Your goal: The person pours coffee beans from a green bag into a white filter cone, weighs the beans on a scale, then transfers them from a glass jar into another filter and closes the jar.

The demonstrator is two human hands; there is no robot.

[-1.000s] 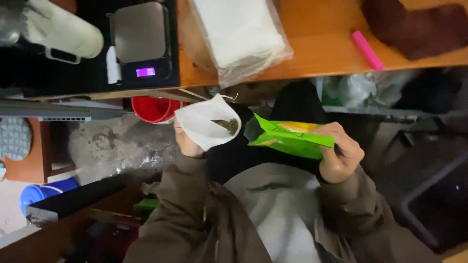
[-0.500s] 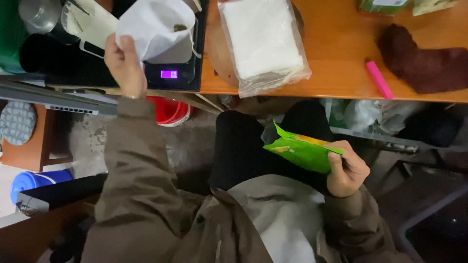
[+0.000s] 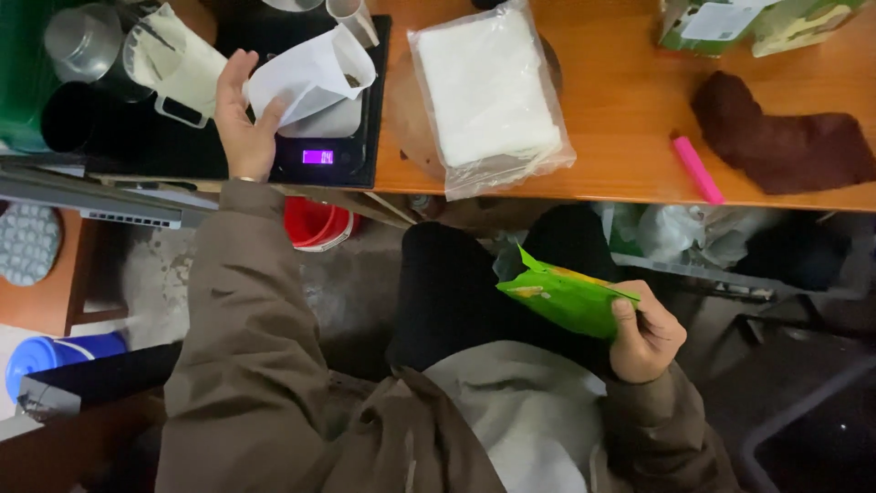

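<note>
My left hand (image 3: 242, 119) reaches up to the black digital scale (image 3: 351, 155) at the table's left and holds a white paper cone filter (image 3: 310, 78) over its pan; a few dark bits lie inside the filter. My right hand (image 3: 646, 333) stays low over my lap, gripping an opened green foil pouch (image 3: 561, 297) by its right end. The scale's small display glows purple.
On the orange table lie a clear plastic bag of white filters (image 3: 488, 91), a pink marker (image 3: 698, 169) and a dark brown cloth (image 3: 780, 137). A glass jug and cups (image 3: 137, 55) stand at the left. A red bucket (image 3: 315, 224) sits under the table.
My left hand has carried the paper filter from near the pouch above my lap up to the scale. The right hand with the green pouch has stayed low.
</note>
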